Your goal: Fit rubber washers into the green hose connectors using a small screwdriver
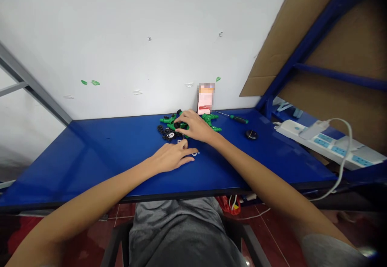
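Note:
My left hand [172,156] rests low over the blue table, index finger and thumb stretched out and apart. Its index fingertip touches or nearly touches a small white ring-like part [195,154]. Further back, my right hand [196,126] is curled over a pile of parts, with a black round part [177,125] between its thumb and fingers. Around it lie green plastic fittings [209,118], partly covered by the hand. Left of it are several small black round parts [160,128] and a black part with a white oval [171,135].
A lit phone [205,99] leans against the white wall [127,37]. On the blue table [105,158], a screwdriver [238,119] and a black round object [251,134] lie to the right. A white power strip [329,142] with a cable sits beyond the table's right edge.

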Available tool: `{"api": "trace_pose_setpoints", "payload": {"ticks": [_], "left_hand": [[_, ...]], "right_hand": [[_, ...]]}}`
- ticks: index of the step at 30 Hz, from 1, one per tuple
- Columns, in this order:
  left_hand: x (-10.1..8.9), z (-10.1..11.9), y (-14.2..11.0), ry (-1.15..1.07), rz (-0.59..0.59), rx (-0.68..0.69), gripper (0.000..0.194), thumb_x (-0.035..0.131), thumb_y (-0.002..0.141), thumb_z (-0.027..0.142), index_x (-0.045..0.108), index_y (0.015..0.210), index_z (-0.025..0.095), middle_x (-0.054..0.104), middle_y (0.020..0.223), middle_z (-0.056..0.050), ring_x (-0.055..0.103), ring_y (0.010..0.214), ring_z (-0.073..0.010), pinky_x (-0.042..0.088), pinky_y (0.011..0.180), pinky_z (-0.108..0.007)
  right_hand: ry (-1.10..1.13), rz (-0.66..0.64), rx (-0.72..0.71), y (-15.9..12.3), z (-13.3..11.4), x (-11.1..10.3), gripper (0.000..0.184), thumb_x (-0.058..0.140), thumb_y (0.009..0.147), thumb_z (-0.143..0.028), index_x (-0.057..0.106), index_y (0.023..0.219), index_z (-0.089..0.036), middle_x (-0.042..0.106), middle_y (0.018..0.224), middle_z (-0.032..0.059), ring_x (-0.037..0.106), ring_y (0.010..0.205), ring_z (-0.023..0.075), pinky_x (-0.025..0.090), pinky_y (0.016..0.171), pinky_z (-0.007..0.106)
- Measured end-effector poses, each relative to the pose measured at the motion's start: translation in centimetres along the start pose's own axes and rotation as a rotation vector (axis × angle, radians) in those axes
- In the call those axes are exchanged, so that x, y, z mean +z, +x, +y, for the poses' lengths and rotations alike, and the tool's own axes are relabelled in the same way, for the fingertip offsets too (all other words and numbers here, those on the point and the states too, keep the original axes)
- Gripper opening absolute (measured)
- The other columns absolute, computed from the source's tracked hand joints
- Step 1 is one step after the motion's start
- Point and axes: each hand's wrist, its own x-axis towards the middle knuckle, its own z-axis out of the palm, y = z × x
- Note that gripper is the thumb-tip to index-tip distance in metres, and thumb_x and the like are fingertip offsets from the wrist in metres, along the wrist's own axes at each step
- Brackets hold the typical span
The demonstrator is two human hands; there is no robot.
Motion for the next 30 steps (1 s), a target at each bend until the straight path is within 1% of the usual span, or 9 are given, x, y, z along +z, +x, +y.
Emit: {"api": "trace_pose_setpoints", "payload": {"ticks": [5, 8, 11, 14, 19, 21, 24, 28, 30], "left_hand": [[0.2, -0.5, 0.4, 0.024, 0.044, 0.018, 0.045, 0.038, 0.118, 0.045, 0.075, 0.137, 0.028, 0.068, 0.116, -0.007, 0.062, 0.072, -0.0133, 0.045, 0.060, -0.027], [-0.1, 0.2, 0.1, 0.018, 0.084, 0.038, 0.044, 0.041, 0.117, 0.047, 0.070, 0.144, 0.027, 0.070, 0.122, -0.008, 0.065, 0.075, -0.0135, 0.044, 0.058, -0.025], [-0.2, 1.3, -0.1, 0.021, 0.044, 0.104, 0.047, 0.042, 0.116, 0.051, 0.066, 0.151, 0.030, 0.068, 0.131, -0.008, 0.064, 0.071, -0.0116, 0.043, 0.055, -0.025], [-0.1, 1.6, 0.1, 0.048, 0.006, 0.088, 0.043, 0.038, 0.118, 0.043, 0.070, 0.144, 0.030, 0.068, 0.132, -0.007, 0.063, 0.068, -0.0108, 0.044, 0.056, -0.026], [0.0, -0.7, 0.4, 0.091, 0.017, 0.014, 0.041, 0.039, 0.118, 0.037, 0.074, 0.133, 0.025, 0.072, 0.125, -0.007, 0.071, 0.080, -0.0169, 0.049, 0.062, -0.029], [-0.1, -2.0, 0.3, 0.111, 0.035, -0.048, 0.039, 0.040, 0.117, 0.035, 0.075, 0.128, 0.021, 0.073, 0.121, -0.008, 0.073, 0.085, -0.0194, 0.051, 0.063, -0.030], [-0.2, -3.8, 0.1, 0.099, 0.090, -0.154, 0.038, 0.043, 0.116, 0.034, 0.074, 0.132, 0.021, 0.072, 0.125, -0.010, 0.073, 0.083, -0.0196, 0.052, 0.063, -0.030], [-0.2, -4.7, -0.2, 0.063, 0.126, -0.172, 0.035, 0.043, 0.115, 0.035, 0.074, 0.126, 0.021, 0.073, 0.118, -0.009, 0.073, 0.085, -0.0201, 0.051, 0.063, -0.029], [-0.1, -4.5, -0.3, 0.052, 0.136, -0.164, 0.034, 0.043, 0.115, 0.034, 0.073, 0.122, 0.022, 0.073, 0.117, -0.009, 0.072, 0.083, -0.0192, 0.050, 0.063, -0.028]], "right_hand": [[-0.007, 0.013, -0.022, 0.0, 0.4, 0.0, 0.022, 0.079, 0.098, -0.033, 0.080, 0.118, -0.023, 0.071, 0.111, 0.0104, 0.060, 0.113, 0.0328, 0.050, 0.105, 0.051], [-0.002, 0.027, -0.023, 0.0, 0.6, 0.1, 0.022, 0.079, 0.098, -0.033, 0.080, 0.117, -0.023, 0.071, 0.111, 0.0106, 0.060, 0.113, 0.0328, 0.049, 0.105, 0.052], [0.050, 0.037, -0.019, 0.1, 0.8, 0.1, 0.023, 0.080, 0.097, -0.032, 0.079, 0.118, -0.023, 0.072, 0.109, 0.0098, 0.060, 0.111, 0.0324, 0.050, 0.103, 0.051], [0.130, 0.051, -0.028, 0.1, 0.9, -0.1, 0.024, 0.079, 0.097, -0.031, 0.078, 0.121, -0.025, 0.074, 0.109, 0.0086, 0.061, 0.110, 0.0309, 0.051, 0.101, 0.048], [0.071, 0.004, -0.023, 0.0, 0.8, -0.1, 0.026, 0.075, 0.098, -0.028, 0.077, 0.124, -0.026, 0.074, 0.111, 0.0088, 0.062, 0.115, 0.0311, 0.050, 0.104, 0.047], [0.049, -0.020, -0.017, 0.0, 0.7, -0.1, 0.027, 0.075, 0.098, -0.032, 0.078, 0.124, -0.026, 0.075, 0.113, 0.0094, 0.062, 0.117, 0.0319, 0.049, 0.106, 0.048], [0.098, -0.013, -0.020, 0.2, 1.0, -0.9, 0.033, 0.074, 0.100, -0.044, 0.079, 0.128, -0.026, 0.078, 0.119, 0.0097, 0.065, 0.119, 0.0320, 0.049, 0.108, 0.050], [0.193, 0.122, 0.069, -0.1, 3.6, -3.7, 0.036, 0.063, 0.106, -0.049, 0.083, 0.126, -0.026, 0.081, 0.128, 0.0088, 0.070, 0.123, 0.0307, 0.050, 0.113, 0.051], [0.252, 0.131, 0.161, -0.9, 5.6, -4.9, 0.038, 0.061, 0.106, -0.051, 0.085, 0.120, -0.026, 0.083, 0.128, 0.0084, 0.072, 0.125, 0.0313, 0.051, 0.115, 0.052]]}}
